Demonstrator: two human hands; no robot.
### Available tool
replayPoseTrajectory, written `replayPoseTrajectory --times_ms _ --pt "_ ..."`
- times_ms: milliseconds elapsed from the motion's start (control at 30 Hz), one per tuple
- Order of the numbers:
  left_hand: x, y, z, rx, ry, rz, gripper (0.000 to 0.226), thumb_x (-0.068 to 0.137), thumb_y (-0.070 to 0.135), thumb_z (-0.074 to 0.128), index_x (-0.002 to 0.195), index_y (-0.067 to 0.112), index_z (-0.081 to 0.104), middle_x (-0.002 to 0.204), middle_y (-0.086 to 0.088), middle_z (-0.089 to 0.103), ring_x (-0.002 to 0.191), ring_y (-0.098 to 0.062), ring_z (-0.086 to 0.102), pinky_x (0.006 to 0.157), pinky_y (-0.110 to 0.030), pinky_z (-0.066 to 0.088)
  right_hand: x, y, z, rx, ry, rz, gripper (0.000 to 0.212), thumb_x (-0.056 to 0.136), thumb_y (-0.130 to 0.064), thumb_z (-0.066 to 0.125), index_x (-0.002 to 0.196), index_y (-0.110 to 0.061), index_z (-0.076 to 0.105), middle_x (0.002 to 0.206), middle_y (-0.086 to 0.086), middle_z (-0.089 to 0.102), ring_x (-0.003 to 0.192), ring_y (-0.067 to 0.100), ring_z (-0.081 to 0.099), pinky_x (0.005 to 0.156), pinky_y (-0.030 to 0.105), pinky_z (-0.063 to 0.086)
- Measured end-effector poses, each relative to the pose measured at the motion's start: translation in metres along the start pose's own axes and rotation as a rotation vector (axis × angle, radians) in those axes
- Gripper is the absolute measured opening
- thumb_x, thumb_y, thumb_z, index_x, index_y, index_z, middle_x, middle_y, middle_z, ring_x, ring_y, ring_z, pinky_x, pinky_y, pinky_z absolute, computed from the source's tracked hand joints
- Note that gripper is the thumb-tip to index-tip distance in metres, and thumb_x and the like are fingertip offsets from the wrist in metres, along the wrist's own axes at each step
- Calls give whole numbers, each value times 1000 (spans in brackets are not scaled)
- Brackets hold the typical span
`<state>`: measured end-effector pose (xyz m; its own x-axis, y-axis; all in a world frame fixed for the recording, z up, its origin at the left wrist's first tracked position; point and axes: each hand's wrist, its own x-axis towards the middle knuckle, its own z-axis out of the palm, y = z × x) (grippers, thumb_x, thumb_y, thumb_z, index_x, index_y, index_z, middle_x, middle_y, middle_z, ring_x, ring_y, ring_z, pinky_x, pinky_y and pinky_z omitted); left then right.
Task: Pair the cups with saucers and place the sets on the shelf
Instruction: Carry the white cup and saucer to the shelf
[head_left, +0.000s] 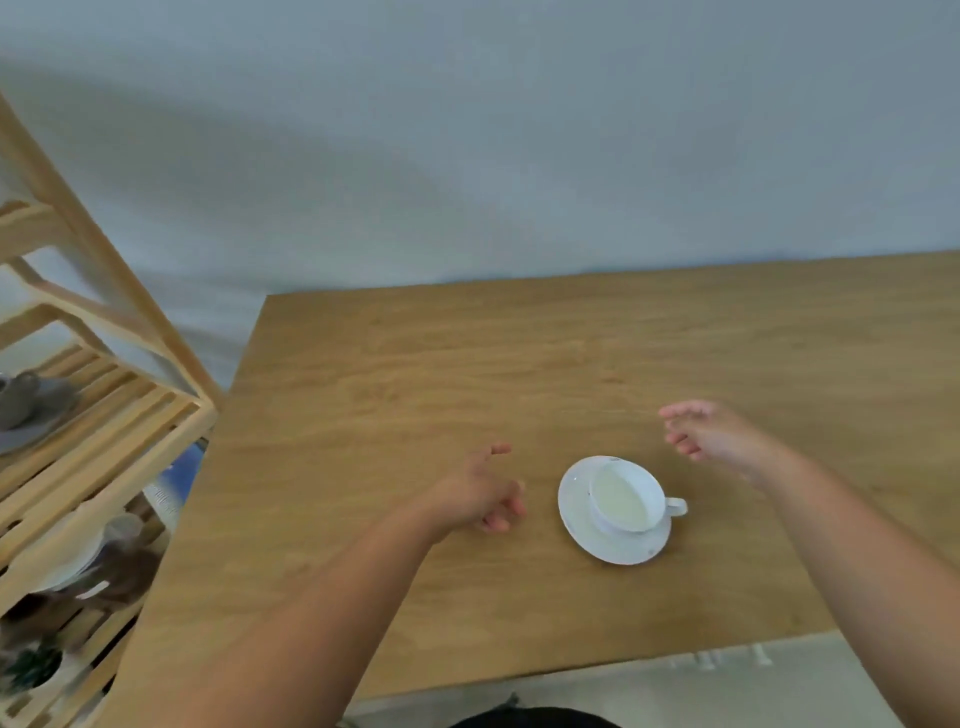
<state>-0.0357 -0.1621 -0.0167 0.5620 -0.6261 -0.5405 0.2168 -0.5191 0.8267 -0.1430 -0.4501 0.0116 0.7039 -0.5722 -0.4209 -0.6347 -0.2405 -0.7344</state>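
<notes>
A white cup stands upright on a white saucer near the middle of the wooden table, its handle pointing right. My left hand hovers just left of the saucer, fingers spread, holding nothing. My right hand hangs above and to the right of the cup, fingers apart and empty. Neither hand touches the set. The wooden shelf stands at the left; a grey cup on a grey saucer rests on its upper slatted level.
A lower shelf level holds a white plate, a brown cup and other dark items. The table's near edge runs along the bottom. A grey wall lies behind the table.
</notes>
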Motion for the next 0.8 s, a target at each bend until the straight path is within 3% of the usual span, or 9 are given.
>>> replayPoseTrajectory --times_ms 167,267,467,633,800 --pt "10 -3 33 8 -68 -48 61 91 17 61 144 23 32 83 -7 72 60 -18 63 66 -32 56 -12 46 4 73 -83 149 20 95 -17 53 109 -8 64 86 12 66 70 21 61 63 28 52" --pt "13 2 45 -14 -61 -57 61 92 15 61 145 23 32 83 -10 71 65 -19 67 64 -30 57 -18 56 14 152 -108 142 20 95 -17 53 107 -7 66 82 12 67 65 18 61 58 27 54" --pt "21 3 56 6 -52 -43 59 91 9 58 144 24 37 83 -14 73 69 -19 71 75 -36 60 -24 62 32 187 -114 99 18 89 -16 63 106 -12 69 89 7 72 70 16 64 58 23 53" --pt "16 -1 58 30 -25 15 53 92 10 58 140 27 45 82 -9 70 66 -14 70 68 -29 61 -29 57 39 222 -126 39 18 89 -12 63 105 -12 70 79 4 68 56 9 57 57 21 50" --pt "5 -7 45 -61 52 27 47 92 10 57 135 27 48 80 -8 66 63 -16 67 62 -28 59 -35 42 54 270 -133 4 16 92 -15 58 105 -20 67 87 6 70 59 14 59 49 24 47"
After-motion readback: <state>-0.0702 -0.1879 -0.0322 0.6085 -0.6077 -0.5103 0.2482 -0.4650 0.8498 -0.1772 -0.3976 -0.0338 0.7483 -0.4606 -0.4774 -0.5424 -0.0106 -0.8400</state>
